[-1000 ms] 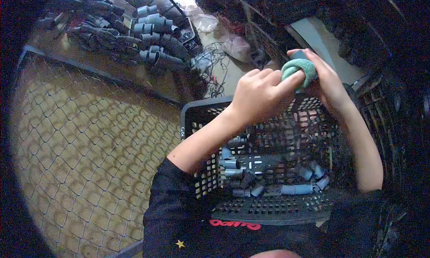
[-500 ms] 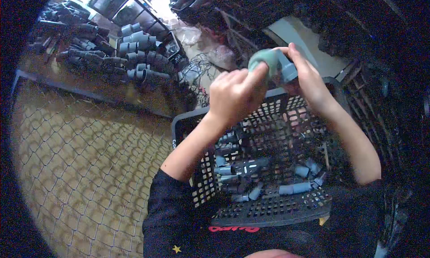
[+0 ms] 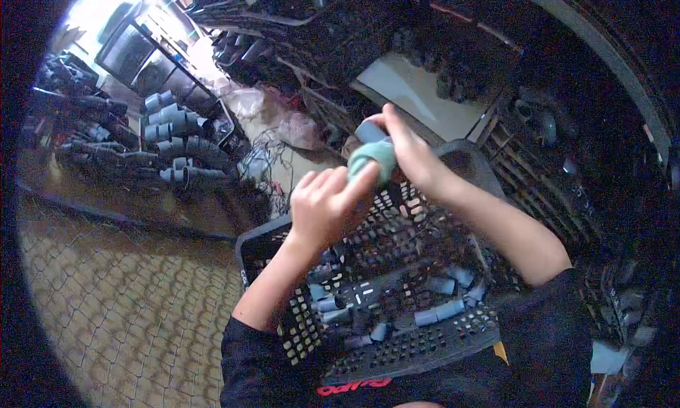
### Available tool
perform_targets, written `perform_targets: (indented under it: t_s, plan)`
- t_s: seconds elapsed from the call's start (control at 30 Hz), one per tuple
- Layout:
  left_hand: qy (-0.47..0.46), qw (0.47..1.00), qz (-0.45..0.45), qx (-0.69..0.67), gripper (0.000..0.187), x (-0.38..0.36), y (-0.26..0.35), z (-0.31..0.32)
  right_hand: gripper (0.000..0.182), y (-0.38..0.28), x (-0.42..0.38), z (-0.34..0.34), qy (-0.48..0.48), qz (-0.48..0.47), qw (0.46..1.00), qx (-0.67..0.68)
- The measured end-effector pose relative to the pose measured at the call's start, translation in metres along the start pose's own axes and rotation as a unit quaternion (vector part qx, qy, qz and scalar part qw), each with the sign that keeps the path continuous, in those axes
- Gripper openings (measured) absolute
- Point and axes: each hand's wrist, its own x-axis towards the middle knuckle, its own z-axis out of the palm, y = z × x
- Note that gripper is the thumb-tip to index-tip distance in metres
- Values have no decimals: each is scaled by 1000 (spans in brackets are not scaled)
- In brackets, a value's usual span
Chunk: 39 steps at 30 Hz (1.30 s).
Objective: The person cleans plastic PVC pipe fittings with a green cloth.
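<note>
My left hand (image 3: 329, 199) is closed on a green cloth (image 3: 373, 160), which it presses around the lower end of a grey-blue pipe fitting (image 3: 370, 132). At the fitting's far side my right hand (image 3: 413, 153) grips it, fingers curled over its upper end. Both hands are above a black plastic basket (image 3: 269, 229) with slotted walls. Several grey pipe fittings (image 3: 439, 313) lie at the bottom of the basket. My fingers and the cloth hide part of the held fitting.
Stacks of grey fittings (image 3: 170, 132) stand on a surface at the upper left. Plastic bags (image 3: 294, 125) lie beyond the basket. A pale flat board (image 3: 418, 96) is at the upper right, near dark racks (image 3: 542, 174). Patterned floor (image 3: 127, 295) shows at left.
The view has turned and shifted, so the hands and basket appear further left and the hands lower. More of the fitting shows above the cloth. Both hands still hold their things.
</note>
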Motion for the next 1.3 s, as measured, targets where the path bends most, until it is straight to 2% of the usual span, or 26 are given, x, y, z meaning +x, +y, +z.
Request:
perform_targets:
  t_s: [0.03, 0.1, 0.23, 0.3, 0.37, 0.43, 0.57, 0.63, 0.7, 0.8, 0.9, 0.93, 1.03, 1.1, 1.17, 1.23, 1.3]
  plan:
    - [3, 999, -31, -5, 38, -2, -5, 2, 68, -18, -8, 1, -46, 70, 995, 46]
    - [27, 996, -84, 16, 38, -4, -15, 7, 70, -12, -4, 2, -115, 32, 993, 27]
    - [28, 998, -50, -33, 39, -9, -1, 7, 69, -23, -6, 9, -46, -1, 998, -33]
    - [0, 1000, -28, -10, 38, -5, 2, -1, 68, -10, 3, 4, -37, 10, 999, -3]
    - [-16, 1000, -11, 1, 38, 1, -7, -2, 59, -26, -2, -2, -51, 167, 982, 72]
    - [0, 998, -63, -22, 39, 1, -14, 5, 51, -32, -8, -4, -64, 139, 987, 40]
    - [25, 996, -40, -78, 42, -2, 1, 15, 39, -22, -8, -8, -59, 21, 998, 12]
    - [6, 998, -31, -63, 41, 0, 5, 9, 39, -25, -7, -12, -69, 71, 995, 26]
    - [-18, 1000, -16, -20, 41, 4, -3, 2, 40, -24, -10, -5, -34, 40, 998, 38]
    - [2, 998, -70, -7, 41, -1, -10, 5, 39, -36, -16, -6, -64, 106, 991, 56]
    - [-4, 998, -43, -36, 41, -3, 10, 1, 40, -7, -4, -3, -63, 33, 994, 87]
    - [-11, 998, -47, -46, 41, -3, 19, 0, 40, -14, -6, -6, -63, 63, 992, 87]
    - [-25, 999, -27, 20, 41, 5, 10, -7, 41, -18, -9, -7, -63, 74, 987, 126]
    - [6, 996, -90, -8, 38, 1, -4, 4, 43, -21, -12, -10, -62, 101, 981, 154]
    - [54, 994, -86, -35, 38, -2, -13, 15, 44, -26, -10, -8, -69, 108, 974, 189]
    - [26, 997, -25, -64, 37, -5, -10, 13, 48, -34, -10, -13, -86, 109, 986, 95]
    - [16, 999, -26, -37, 33, -5, -5, 11, 47, -32, -7, -11, -92, 109, 982, 120]
